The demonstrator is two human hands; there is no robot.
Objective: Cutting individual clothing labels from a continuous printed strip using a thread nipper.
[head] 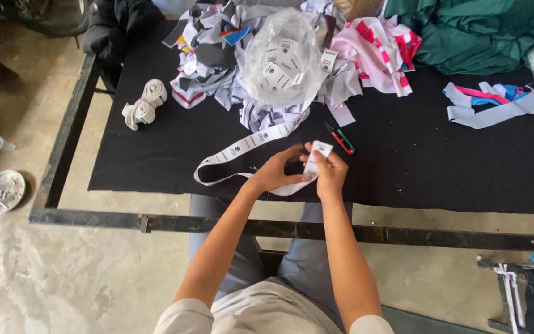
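My left hand [277, 172] and my right hand [329, 173] meet at the near edge of a black cloth-covered table [156, 148]. Both hold a long white printed label ribbon [242, 148]. The ribbon loops left across the cloth and runs up toward a clear plastic bag [285, 59] of cut white labels. My right hand pinches the ribbon's free end, one label [317, 154] standing up between its fingers. Small thread snips [340, 137] with red and green handles lie just beyond my right hand.
A roll of white elastic band [145, 103] lies at the left. Piles of fabric scraps [211, 55], pink striped cloth [378, 52] and green cloth [477, 34] crowd the far side. Blue and white strips [495, 102] lie right. A metal table frame [63, 142] borders the cloth.
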